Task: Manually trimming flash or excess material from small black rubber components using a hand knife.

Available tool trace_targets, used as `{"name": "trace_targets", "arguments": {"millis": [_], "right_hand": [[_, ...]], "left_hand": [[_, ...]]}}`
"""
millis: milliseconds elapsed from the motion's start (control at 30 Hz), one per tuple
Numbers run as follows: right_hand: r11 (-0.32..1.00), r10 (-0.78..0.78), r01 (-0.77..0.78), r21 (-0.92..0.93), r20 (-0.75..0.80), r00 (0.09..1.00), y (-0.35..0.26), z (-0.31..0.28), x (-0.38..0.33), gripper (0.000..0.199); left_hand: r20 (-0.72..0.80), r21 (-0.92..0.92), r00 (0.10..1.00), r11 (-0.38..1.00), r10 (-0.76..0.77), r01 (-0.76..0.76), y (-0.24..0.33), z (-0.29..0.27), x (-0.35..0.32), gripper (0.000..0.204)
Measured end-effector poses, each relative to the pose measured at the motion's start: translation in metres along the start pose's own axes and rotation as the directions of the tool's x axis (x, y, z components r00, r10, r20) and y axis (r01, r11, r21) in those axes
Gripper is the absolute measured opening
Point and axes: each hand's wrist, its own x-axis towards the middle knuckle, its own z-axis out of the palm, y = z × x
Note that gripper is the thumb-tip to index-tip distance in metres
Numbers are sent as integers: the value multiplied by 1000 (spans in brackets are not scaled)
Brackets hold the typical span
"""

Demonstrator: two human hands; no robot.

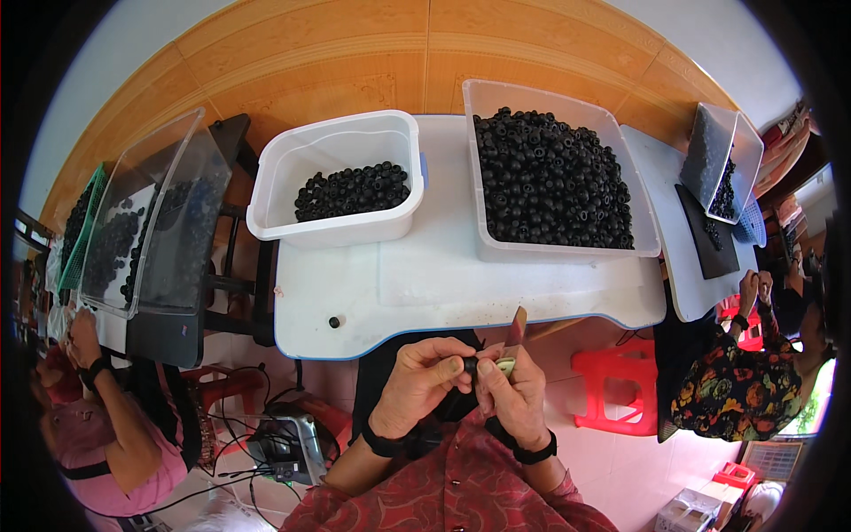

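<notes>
Just off the table's near edge, my left hand (412, 381) pinches a small round black part (470, 364) between thumb and fingertips. Close against it, my right hand (516, 395) is closed around a small knife (517, 326), its flat blade pointing up and away. A bit of the knife's pale handle shows under the thumb. Both hands nearly touch at the black part; the exact contact of blade and part is hidden by my fingers. One loose black part (334, 322) lies on the white table (425, 297) to the left.
Across the table stand a white tub (332, 232) with some black parts and a larger translucent bin (567, 254) heaped with them. People work at side tables to the left and right. A red stool (616, 386) is right; cables (244, 443) lie lower left.
</notes>
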Motion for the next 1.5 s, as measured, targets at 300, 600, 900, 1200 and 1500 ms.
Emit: {"name": "trace_targets", "arguments": {"millis": [300, 600, 900, 1200, 1500], "right_hand": [[962, -84, 78, -262, -11, 996, 5, -2, -5, 18], [840, -108, 109, -531, 34, 994, 3, 2, -5, 33], [785, -52, 63, -616, 36, 998, 3, 4, -4, 35], [757, -201, 196, -623, 63, 978, 6, 8, -2, 34], [729, -179, 186, -659, 79, 981, 13, 12, -5, 25]], "left_hand": [[-50, -8, 998, 999, 36, -36, -1, 6, 0, 20], [-23, 221, 984, 961, 177, -167, 0, 10, 2, 17], [-13, 355, 971, 909, 237, -217, 1, 9, 2, 16], [-3, 482, 959, 840, 285, -248, 6, 10, 0, 15], [4, 517, 945, 808, 328, -283, 3, 7, -1, 14]]}}
